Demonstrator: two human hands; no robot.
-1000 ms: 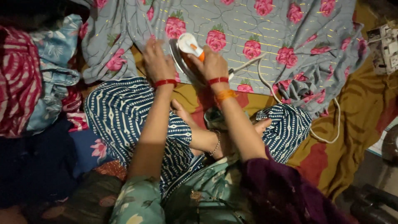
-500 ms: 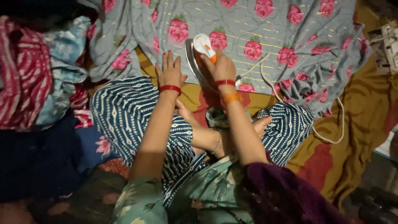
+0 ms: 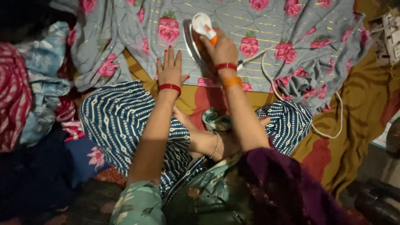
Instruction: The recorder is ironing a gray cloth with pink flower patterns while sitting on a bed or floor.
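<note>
My right hand (image 3: 221,49) grips the handle of a white and orange electric iron (image 3: 196,30) that rests on a grey cloth with pink roses (image 3: 266,29). My left hand (image 3: 170,68) lies flat, fingers spread, on the near edge of the same cloth, just left of the iron. Both wrists wear red bangles. The iron's white cord (image 3: 333,121) loops off to the right across the cloth and bedding. My crossed legs in blue and white patterned trousers (image 3: 116,121) sit below the hands.
A pile of clothes (image 3: 29,91) in red, blue and floral prints lies at the left. Yellow and red patterned bedding (image 3: 362,108) spreads to the right. A white power strip (image 3: 389,35) sits at the upper right edge.
The view has shifted, and both hands with the iron sit further right in the frame. My left hand stays flat on the cloth, and my right hand keeps its grip on the iron.
</note>
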